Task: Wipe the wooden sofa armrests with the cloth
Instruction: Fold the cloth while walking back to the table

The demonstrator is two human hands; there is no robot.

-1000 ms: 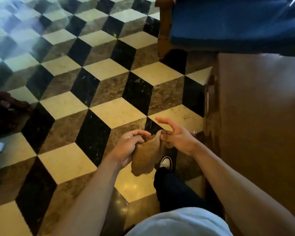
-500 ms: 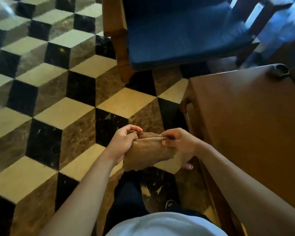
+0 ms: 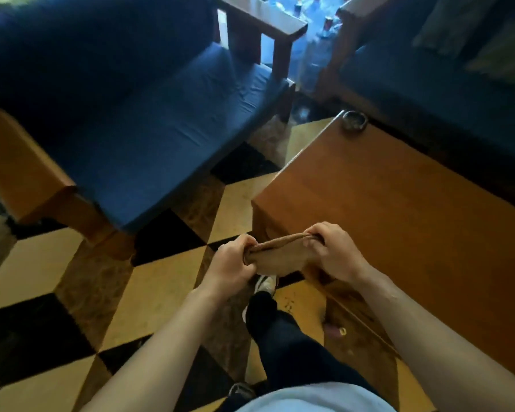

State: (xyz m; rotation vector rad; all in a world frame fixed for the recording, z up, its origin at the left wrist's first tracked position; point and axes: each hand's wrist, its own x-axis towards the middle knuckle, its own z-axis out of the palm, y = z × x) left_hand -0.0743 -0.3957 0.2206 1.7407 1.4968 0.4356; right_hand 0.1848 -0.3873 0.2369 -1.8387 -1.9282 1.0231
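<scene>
Both hands, left (image 3: 229, 266) and right (image 3: 336, 254), pinch the cloth (image 3: 277, 257) taut above the floor, well apart from the nearest armrest (image 3: 21, 171); I judge a loose corner could slip, dropping it before any wiping.

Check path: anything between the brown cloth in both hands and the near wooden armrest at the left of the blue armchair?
Nothing visible. The left hand and right hand grip the brown cloth over open checkered floor. The wooden armrest lies up-left; the wooden coffee table sits right, off that path.
</scene>
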